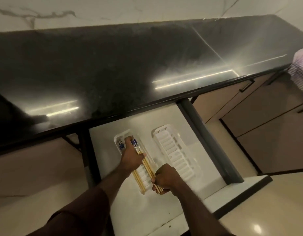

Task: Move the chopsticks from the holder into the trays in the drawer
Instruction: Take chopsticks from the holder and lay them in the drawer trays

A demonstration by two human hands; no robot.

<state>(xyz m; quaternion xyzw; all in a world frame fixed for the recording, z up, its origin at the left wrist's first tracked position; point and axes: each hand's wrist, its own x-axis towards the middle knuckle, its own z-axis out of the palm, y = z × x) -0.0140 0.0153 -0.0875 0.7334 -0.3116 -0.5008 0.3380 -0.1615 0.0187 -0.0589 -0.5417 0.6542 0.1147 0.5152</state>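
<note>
The countertop (113, 68) is dark polished stone, glossy enough to throw back streaks of light. The wall (147, 9) behind it looks like smooth pale marble with grey veins. The open drawer (164, 120) has a smooth, matt white floor and a dark rim. Both trays look like white moulded plastic with a ribbed bottom: the left tray (145, 179) under the fingers of the left hand (131, 158), the right tray (174, 150) just beyond the right hand (166, 178). The chopsticks (147, 166) between the fingers look like pale bare wood, with blue patterned ends. The floor (260, 217) is glossy beige tile
</note>
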